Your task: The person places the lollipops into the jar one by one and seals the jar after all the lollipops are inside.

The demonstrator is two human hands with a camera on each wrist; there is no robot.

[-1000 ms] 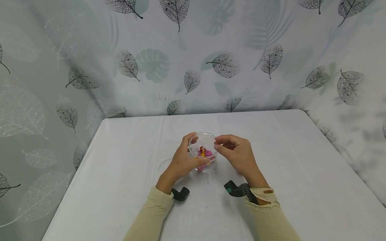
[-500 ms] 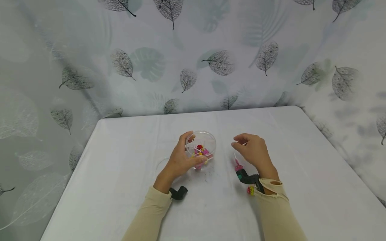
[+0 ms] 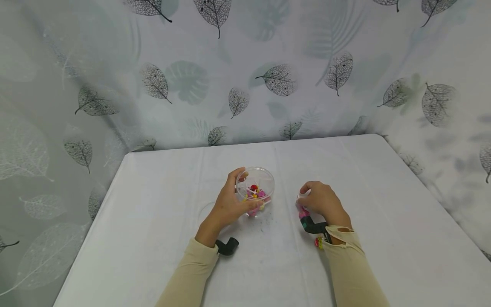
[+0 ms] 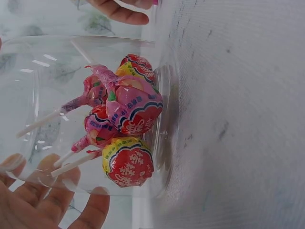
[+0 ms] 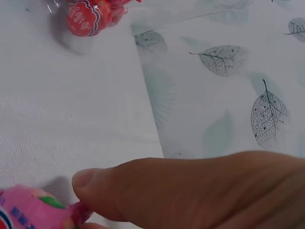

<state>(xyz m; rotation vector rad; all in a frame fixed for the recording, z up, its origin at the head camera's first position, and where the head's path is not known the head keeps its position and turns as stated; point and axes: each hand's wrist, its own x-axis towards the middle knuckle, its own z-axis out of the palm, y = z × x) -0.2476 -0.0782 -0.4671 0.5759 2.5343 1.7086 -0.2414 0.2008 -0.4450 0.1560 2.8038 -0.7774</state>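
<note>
A clear plastic tub (image 3: 270, 175) with several wrapped lollipops (image 4: 133, 107) inside stands on the table, and my left hand (image 3: 226, 204) grips it round its left side. Pink, red and yellow wrappers show through the tub wall in the left wrist view, with white sticks pointing toward the opening. To the right of the tub, my right hand (image 3: 324, 202) is low at a pink lollipop (image 5: 35, 210). In the right wrist view, the thumb (image 5: 102, 186) presses at the twisted neck of its wrapper; the other fingers are mostly hidden.
A yellow and red lollipop (image 3: 318, 242) lies near the right sleeve, partly behind it. Left of the tub, partly behind the left hand, is a faint clear round lid (image 3: 204, 209). The white-covered table (image 3: 161, 192) ends at leaf-patterned curtains (image 3: 215, 106).
My right hand has moved away from the tub's mouth to the right, then down onto the pink lollipop. My left hand keeps its grip on the tub.
</note>
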